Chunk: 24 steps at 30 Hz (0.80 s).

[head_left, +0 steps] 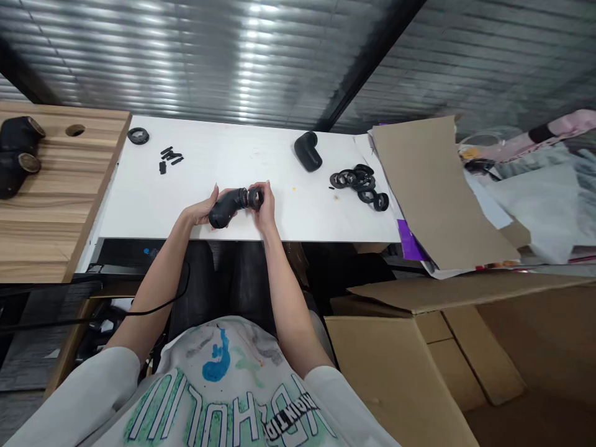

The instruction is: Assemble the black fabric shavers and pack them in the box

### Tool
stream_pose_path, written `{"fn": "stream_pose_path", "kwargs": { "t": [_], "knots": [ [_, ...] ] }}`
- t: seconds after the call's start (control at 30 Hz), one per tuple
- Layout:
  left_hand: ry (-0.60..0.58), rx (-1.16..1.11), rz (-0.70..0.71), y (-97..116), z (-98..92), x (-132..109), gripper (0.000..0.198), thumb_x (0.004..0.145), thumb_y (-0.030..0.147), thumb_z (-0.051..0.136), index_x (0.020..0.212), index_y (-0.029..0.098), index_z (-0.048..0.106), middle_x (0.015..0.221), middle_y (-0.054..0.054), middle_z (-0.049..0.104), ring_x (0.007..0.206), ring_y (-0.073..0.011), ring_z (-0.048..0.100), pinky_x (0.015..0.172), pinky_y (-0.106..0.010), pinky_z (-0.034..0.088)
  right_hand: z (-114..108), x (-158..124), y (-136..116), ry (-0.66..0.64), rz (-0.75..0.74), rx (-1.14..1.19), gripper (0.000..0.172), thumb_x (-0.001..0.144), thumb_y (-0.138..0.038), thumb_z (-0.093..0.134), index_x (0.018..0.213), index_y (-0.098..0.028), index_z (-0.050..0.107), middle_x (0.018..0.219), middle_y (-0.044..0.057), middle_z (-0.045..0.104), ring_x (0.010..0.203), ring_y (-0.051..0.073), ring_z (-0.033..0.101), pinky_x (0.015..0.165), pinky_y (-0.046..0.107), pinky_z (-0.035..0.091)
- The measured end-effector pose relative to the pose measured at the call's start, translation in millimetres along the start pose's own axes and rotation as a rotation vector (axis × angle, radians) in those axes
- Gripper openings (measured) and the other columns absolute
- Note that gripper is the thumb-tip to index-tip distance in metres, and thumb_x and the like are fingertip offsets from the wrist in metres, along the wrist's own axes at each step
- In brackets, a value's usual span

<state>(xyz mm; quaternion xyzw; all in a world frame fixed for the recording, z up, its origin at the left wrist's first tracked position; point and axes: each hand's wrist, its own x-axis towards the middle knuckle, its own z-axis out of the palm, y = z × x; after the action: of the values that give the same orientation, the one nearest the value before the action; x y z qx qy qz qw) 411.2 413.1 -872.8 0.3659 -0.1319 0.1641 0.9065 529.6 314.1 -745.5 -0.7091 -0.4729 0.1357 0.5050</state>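
My left hand (201, 212) is wrapped round a black elbow-shaped housing (225, 208), held just above the front part of the white table (298, 217). With its fingers closed, my right hand (267, 210) grips a black ring (256, 198) at the housing's narrower end. Whether ring and housing touch, I cannot tell. A similar black elbow-shaped housing (308, 153) lies farther back on the table. To its right is a loose pile of black rings (361, 180).
At the table's back left lie a single black ring (138, 136) and several small black strips (171, 156). Black housings (16, 171) rest on a wooden top (65, 198). A cardboard sheet (433, 192) overlaps the table's right end; an open cardboard box (386, 366) stands below.
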Motion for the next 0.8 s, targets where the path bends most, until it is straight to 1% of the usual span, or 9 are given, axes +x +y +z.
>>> {"fn": "stream_pose_path", "kwargs": {
  "t": [0.17,0.3,0.37,0.47,0.53,0.6,0.67,0.73,0.8],
  "knots": [
    [-0.080,0.070,-0.004,-0.7,-4.1,2.2,0.098,0.100,0.090,0.019,0.161,0.016,0.044,0.085,-0.011,0.074,0.054,-0.0232,0.070,0.034,-0.022,0.041,-2.1,-2.9,-3.3,-0.037,-0.025,-0.086,0.066,0.090,-0.090,0.058,0.089,-0.024,0.060,0.082,0.001,0.054,0.061,0.012,0.043,0.045,0.025,0.031],
    [-0.052,0.051,-0.024,0.6,-0.9,1.7,0.104,0.098,0.091,0.011,0.162,0.016,0.043,0.083,-0.012,0.075,0.045,-0.0213,0.062,0.033,-0.024,0.038,-0.9,-5.4,-4.4,-0.075,-0.028,-0.139,0.072,0.092,-0.091,0.053,0.092,-0.021,0.071,0.087,0.004,0.059,0.068,0.013,0.049,0.050,0.025,0.038],
    [-0.037,0.042,-0.017,1.5,1.5,1.7,0.103,0.099,0.090,0.009,0.160,0.015,0.045,0.080,-0.011,0.075,0.041,-0.0200,0.058,0.032,-0.024,0.037,-0.1,-5.8,-5.1,-0.106,-0.026,-0.168,0.073,0.093,-0.089,0.051,0.102,-0.021,0.075,0.095,0.005,0.064,0.072,0.014,0.053,0.053,0.024,0.041],
    [0.007,0.025,-0.035,3.1,6.1,2.5,0.100,0.101,0.087,0.007,0.153,0.015,0.053,0.073,-0.010,0.072,0.038,-0.0201,0.057,0.031,-0.024,0.035,1.5,-5.1,-6.6,-0.164,-0.009,-0.214,0.073,0.094,-0.087,0.049,0.118,-0.023,0.074,0.094,0.003,0.065,0.065,0.013,0.050,0.051,0.024,0.038],
    [0.033,0.015,-0.082,4.0,9.4,3.4,0.099,0.101,0.086,0.007,0.146,0.015,0.059,0.068,-0.008,0.069,0.036,-0.0202,0.054,0.030,-0.025,0.035,3.2,-3.8,-8.2,-0.211,-0.001,-0.246,0.071,0.094,-0.084,0.050,0.116,-0.022,0.074,0.086,0.001,0.065,0.060,0.013,0.049,0.051,0.025,0.039],
    [0.040,0.011,-0.112,4.5,11.9,4.3,0.097,0.102,0.085,0.007,0.141,0.016,0.063,0.064,-0.007,0.066,0.035,-0.0199,0.051,0.030,-0.026,0.036,5.3,-1.8,-10.4,-0.244,-0.016,-0.272,0.066,0.093,-0.080,0.052,0.108,-0.021,0.076,0.084,0.003,0.068,0.065,0.016,0.055,0.059,0.028,0.047],
    [0.044,-0.001,-0.106,4.7,13.0,4.8,0.095,0.102,0.084,0.007,0.136,0.017,0.066,0.062,-0.007,0.065,0.035,-0.0193,0.050,0.031,-0.026,0.036,7.3,0.7,-12.8,-0.250,-0.049,-0.288,0.059,0.092,-0.074,0.054,0.098,-0.020,0.077,0.091,0.005,0.073,0.083,0.021,0.065,0.077,0.032,0.055],
    [0.046,-0.023,-0.102,4.7,12.7,5.1,0.095,0.102,0.084,0.006,0.131,0.017,0.068,0.062,-0.007,0.065,0.035,-0.0184,0.050,0.031,-0.025,0.037,8.2,3.2,-14.9,-0.241,-0.076,-0.299,0.052,0.090,-0.068,0.055,0.092,-0.021,0.077,0.099,0.007,0.076,0.099,0.026,0.069,0.093,0.036,0.055],
    [0.031,-0.059,-0.100,4.5,11.4,5.5,0.097,0.102,0.083,0.004,0.125,0.015,0.069,0.063,-0.008,0.066,0.035,-0.0180,0.050,0.031,-0.025,0.037,7.1,5.0,-15.8,-0.230,-0.087,-0.313,0.046,0.089,-0.062,0.055,0.091,-0.021,0.078,0.103,0.008,0.078,0.107,0.028,0.069,0.101,0.038,0.054]
  ]
}}
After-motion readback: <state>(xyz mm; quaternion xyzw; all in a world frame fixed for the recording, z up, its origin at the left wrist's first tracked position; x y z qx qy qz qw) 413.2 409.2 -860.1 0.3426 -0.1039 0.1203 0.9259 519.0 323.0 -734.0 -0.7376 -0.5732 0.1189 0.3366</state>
